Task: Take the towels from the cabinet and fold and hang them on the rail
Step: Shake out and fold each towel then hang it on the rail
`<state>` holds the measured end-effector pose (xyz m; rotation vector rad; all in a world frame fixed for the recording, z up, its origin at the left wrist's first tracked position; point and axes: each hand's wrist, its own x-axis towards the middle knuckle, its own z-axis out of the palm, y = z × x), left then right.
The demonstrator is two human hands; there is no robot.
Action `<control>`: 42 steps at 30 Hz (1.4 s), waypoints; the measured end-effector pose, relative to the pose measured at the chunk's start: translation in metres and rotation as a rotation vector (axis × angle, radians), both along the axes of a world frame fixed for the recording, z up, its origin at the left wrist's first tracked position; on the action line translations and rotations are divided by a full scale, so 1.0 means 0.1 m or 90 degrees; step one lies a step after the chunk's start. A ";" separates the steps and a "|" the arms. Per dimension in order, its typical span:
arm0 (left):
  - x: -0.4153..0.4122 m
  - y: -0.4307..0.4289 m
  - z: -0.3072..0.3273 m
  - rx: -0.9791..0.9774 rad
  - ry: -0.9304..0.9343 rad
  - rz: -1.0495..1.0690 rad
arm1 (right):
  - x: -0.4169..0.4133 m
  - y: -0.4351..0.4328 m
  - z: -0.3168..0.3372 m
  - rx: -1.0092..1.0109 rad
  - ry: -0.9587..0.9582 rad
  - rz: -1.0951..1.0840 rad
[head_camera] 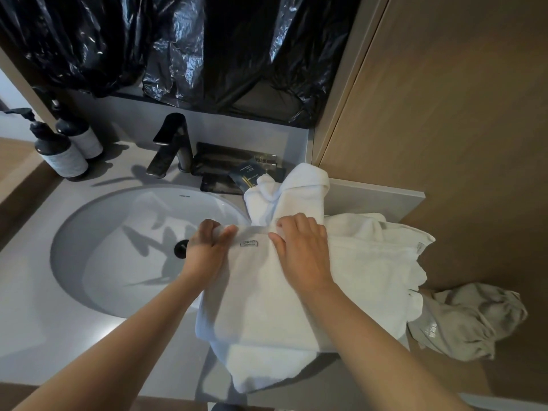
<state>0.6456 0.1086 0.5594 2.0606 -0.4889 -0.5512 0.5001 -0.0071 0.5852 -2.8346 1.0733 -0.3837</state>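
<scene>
From the head camera, a white towel (pixel 267 292) lies spread on the worktop (pixel 44 336) just right of the sink (pixel 103 232), its near end drooping over the front edge. The flat surface gives it support while it is squared up for folding. Both hands hold its far hem, one on each side of the sewn label (pixel 249 243). The left hand (pixel 207 244) has its fingers curled over the hem corner. The right hand (pixel 301 250) pinches the hem between thumb and fingers. Holding it at two points close together likely keeps the edge taut and straight, so the next fold lands evenly. A second towel (pixel 296 188) sits bunched just behind, probably parked there until its turn. A grey cloth (pixel 465 321) hangs off the worktop's right end. The tap (pixel 172 146) and pump bottles (pixel 62 155) stand well apart from the work. No rail is in view, so hanging looks some way off.
</scene>
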 end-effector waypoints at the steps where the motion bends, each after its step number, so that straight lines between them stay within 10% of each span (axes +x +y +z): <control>1: 0.00 0.00 0.00 -0.008 -0.011 0.000 | -0.04 -0.03 0.00 -0.003 0.012 0.002; 20: 0.24 0.20 0.61 0.043 0.006 -0.309 | -0.21 -0.23 0.16 0.114 0.048 0.096; 27: 0.10 0.04 1.25 -0.126 -0.052 -0.419 | -0.59 -0.11 0.54 0.230 -0.257 0.023; 42: -1.06 -1.05 2.74 -0.194 -0.040 -0.539 | -1.88 -0.18 1.74 0.168 -0.503 -0.111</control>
